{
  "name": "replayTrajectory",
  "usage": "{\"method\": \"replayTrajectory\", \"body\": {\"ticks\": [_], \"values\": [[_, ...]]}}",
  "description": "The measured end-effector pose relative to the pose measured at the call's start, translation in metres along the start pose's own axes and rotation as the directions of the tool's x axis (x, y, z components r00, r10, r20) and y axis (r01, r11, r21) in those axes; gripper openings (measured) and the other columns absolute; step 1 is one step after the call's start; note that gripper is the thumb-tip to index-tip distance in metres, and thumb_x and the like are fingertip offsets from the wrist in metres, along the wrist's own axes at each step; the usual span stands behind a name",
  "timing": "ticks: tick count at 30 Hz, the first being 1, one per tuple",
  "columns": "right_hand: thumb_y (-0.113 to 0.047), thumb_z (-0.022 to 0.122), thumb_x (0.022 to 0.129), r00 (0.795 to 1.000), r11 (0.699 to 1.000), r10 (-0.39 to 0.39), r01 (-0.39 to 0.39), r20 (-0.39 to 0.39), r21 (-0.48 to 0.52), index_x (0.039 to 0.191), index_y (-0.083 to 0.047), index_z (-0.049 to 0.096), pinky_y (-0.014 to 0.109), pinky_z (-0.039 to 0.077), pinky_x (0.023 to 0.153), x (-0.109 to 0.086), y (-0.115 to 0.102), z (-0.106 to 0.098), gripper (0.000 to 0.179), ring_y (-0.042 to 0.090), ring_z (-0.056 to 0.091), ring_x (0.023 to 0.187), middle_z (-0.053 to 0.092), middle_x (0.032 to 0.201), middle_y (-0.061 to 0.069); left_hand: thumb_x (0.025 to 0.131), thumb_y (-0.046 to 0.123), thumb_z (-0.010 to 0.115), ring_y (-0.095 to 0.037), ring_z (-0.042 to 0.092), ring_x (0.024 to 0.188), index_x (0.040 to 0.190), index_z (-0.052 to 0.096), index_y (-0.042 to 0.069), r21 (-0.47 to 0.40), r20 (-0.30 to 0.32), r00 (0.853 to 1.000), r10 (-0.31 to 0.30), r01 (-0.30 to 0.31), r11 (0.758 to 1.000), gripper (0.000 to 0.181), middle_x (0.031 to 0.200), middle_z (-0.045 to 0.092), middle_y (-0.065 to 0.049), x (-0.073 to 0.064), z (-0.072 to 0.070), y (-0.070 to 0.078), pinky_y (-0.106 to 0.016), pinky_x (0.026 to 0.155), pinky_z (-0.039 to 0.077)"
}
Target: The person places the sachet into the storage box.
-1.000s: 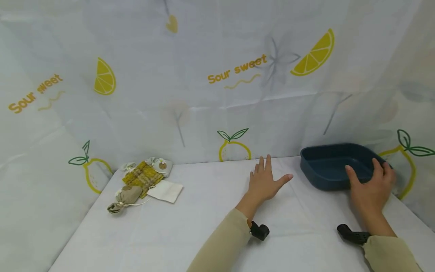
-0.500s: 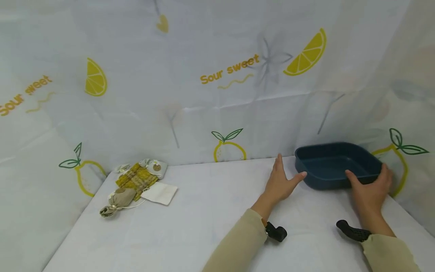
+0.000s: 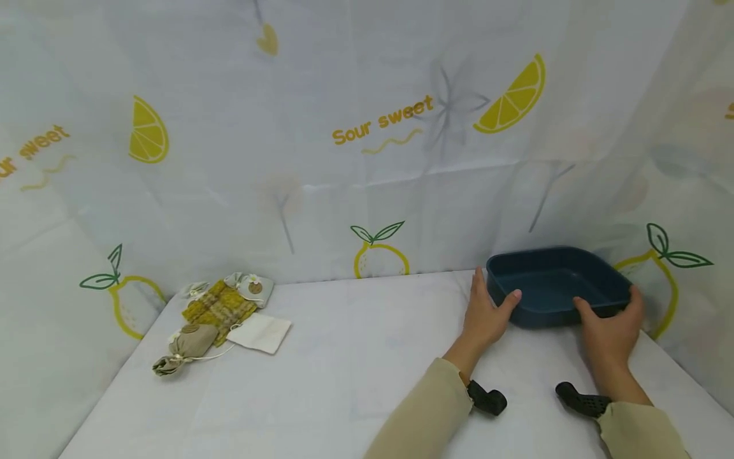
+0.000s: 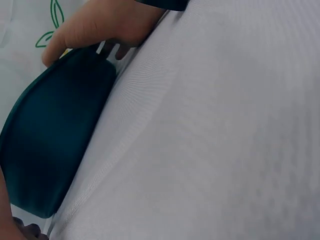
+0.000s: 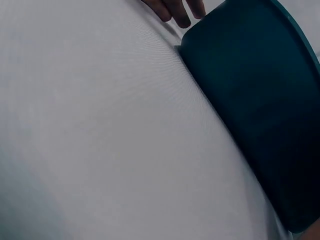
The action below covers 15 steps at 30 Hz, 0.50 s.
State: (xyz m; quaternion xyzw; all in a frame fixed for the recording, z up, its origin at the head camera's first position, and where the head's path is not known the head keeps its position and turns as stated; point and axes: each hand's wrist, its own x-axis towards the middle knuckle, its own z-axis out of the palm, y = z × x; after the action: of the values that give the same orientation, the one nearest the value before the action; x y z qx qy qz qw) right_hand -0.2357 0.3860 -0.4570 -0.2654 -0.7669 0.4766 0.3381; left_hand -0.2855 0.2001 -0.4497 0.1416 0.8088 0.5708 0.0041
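A dark blue rectangular dish (image 3: 539,319) with rounded corners stands on the white-covered table at the back right, with nothing visible inside. My right hand (image 3: 610,328) grips its right end, the thumb over the front rim and the fingers round the outer side. The left wrist view shows that same right hand (image 4: 102,25) on the dish (image 4: 55,135). Beside the left end is my left hand (image 3: 484,315), fingers extended along the wall and thumb near the front corner. From the right wrist, the left fingers (image 5: 175,11) appear right at the dish's corner.
At the back left lie small cloth pouches: a tan tied one (image 3: 195,341), a yellow plaid one (image 3: 220,306), a pale grey one (image 3: 255,290) and a flat white one (image 3: 260,333). A lemon-printed white curtain (image 3: 309,159) hangs behind the table.
My left hand has moved right, from the bare tabletop to the dish's left end. The right hand stays at the right end. The whole head view has shifted slightly.
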Motion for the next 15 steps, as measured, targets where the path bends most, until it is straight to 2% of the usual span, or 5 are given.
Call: {"method": "replayTrajectory", "body": {"ticks": [9,15], "values": [[-0.031,0.062,0.097,1.0,1.0,-0.012,0.012,0.0,-0.01,0.164,-0.016,0.008,0.048,0.014,0.129,-0.0033,-0.0017,0.0058,0.087,0.033,0.016,0.157,0.012,0.17,0.012,0.099,0.056,0.054,-0.018,0.027,0.156,0.165,0.008,0.026,0.081,0.015,0.999,0.049,-0.05,0.995,0.086,0.17,0.02,-0.002,-0.0012,-0.0029,-0.0085,-0.041,0.123,0.033],[-0.032,0.059,0.097,0.998,0.999,0.025,-0.023,0.062,-0.033,0.164,-0.018,-0.002,0.055,0.017,0.127,-0.0006,-0.0032,0.0013,0.092,0.042,0.017,0.154,0.006,0.169,0.016,0.096,0.053,0.06,-0.013,0.024,0.156,0.164,0.009,0.029,0.011,0.022,1.0,0.021,-0.021,1.0,0.088,0.17,0.017,0.008,-0.0032,-0.0045,-0.0083,-0.038,0.125,0.03]]}}
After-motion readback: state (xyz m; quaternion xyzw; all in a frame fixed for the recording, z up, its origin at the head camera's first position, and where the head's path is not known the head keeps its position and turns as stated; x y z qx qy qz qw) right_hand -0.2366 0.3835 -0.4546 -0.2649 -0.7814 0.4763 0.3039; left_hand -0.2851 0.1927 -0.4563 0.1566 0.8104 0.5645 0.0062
